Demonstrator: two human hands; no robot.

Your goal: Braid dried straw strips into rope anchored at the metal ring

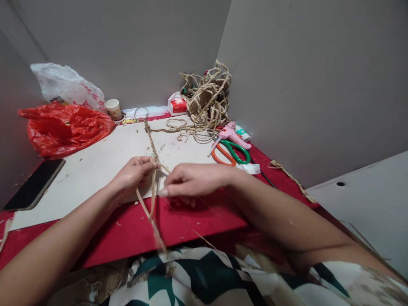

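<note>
Braided straw cord [151, 142]: mid-counter [127, 238], loose strands [153, 193] trailing past near edge | left hand [137, 172]: fingers pinching its working end | right hand [191, 180]: fingers curled beside strands, grip cannot be told | likely light, pliant, fray-prone; best pinched at last crossing

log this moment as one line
left hand: pinching braid end | right hand: beside loose strands | scissors: lying right of board
</note>
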